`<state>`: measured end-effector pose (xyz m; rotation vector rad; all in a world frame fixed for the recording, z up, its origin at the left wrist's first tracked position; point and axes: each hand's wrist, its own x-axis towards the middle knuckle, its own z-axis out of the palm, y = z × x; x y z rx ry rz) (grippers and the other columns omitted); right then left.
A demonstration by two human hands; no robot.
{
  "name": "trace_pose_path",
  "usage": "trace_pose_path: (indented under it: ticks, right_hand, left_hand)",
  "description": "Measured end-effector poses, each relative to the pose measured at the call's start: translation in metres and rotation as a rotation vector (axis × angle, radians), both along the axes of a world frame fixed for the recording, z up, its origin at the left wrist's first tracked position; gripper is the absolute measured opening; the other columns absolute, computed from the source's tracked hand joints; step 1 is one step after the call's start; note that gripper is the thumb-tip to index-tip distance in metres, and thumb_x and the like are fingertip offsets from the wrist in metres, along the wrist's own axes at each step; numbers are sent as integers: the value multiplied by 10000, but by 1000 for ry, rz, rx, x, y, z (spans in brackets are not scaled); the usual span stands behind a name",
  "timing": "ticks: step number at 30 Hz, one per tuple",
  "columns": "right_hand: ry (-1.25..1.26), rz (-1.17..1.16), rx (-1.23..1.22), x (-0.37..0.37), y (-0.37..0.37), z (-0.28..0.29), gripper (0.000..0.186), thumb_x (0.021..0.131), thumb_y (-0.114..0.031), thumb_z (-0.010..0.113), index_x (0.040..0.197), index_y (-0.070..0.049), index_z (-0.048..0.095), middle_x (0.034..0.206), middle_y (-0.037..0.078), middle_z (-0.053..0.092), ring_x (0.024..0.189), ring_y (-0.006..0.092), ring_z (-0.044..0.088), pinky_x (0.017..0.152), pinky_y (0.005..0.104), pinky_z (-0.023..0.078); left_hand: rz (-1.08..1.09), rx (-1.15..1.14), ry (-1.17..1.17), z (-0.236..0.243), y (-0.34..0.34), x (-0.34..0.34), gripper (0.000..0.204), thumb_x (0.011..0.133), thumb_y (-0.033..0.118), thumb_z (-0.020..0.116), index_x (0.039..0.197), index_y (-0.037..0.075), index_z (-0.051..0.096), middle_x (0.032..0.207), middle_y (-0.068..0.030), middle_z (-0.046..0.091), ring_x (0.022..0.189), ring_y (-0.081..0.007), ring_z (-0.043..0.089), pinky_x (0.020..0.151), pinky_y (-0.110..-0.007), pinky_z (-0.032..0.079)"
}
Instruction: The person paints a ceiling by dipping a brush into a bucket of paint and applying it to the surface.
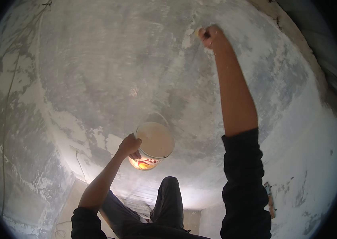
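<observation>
My left hand (pixel 129 146) grips the rim of a round bucket (pixel 146 163), thumb on top and fingers against its side. The bucket has a white, orange and red printed side and a wire handle that stands up behind it. Pale, smooth paste or liquid (pixel 155 139) fills it almost to the rim. My right arm reaches far up to the patchy grey wall (pixel 136 63). There my right hand (pixel 212 36) is closed around a small yellowish thing (pixel 197 32) held at the wall; its kind is too small and blurred to tell.
Thin cords (pixel 7 103) run down the left wall, and another cord (pixel 81 165) hangs near the left corner. A rough ledge (pixel 296 36) borders the wall at the upper right. A narrow framed item (pixel 270 200) is at the lower right. My bent legs (pixel 168 203) are below the bucket.
</observation>
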<state>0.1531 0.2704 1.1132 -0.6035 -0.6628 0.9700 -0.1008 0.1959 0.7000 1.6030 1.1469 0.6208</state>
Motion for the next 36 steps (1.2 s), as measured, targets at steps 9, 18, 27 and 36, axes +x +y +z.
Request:
trace_pose_path:
  ticks: [9,18,27,36]
  right_hand:
    - [-233,-254,107,-4,-29,-11,137,891,-27,466,791,65,450,740,116,502,535,165,491,421,198,465]
    - [-182,-270,-159,8,-33,-311,235,938,-179,535,967,26,646,536,-10,320,446,132,338,463,303,366]
    - [50,-150,-557,-19,-67,-532,278,888,-161,495,1050,49,578,525,-29,318,423,124,365,410,275,343]
    - [-31,-67,-330,-17,-52,-364,235,908,-47,395,683,-77,455,561,31,421,368,135,321,343,296,241]
  left_hand:
    - [53,-10,-62,0,-5,-26,355,857,169,413,1067,-117,432,641,-237,646,483,-275,644,428,-344,546]
    - [81,-19,-66,-17,-5,-30,348,855,168,406,1055,-113,446,638,-242,644,484,-281,644,428,-350,549]
    - [104,-32,27,-27,-7,-30,348,854,166,419,1009,-145,442,641,-251,643,492,-298,650,425,-363,555]
    - [123,-26,9,-12,-4,-33,377,836,156,413,998,-174,498,639,-261,640,483,-298,647,417,-364,555]
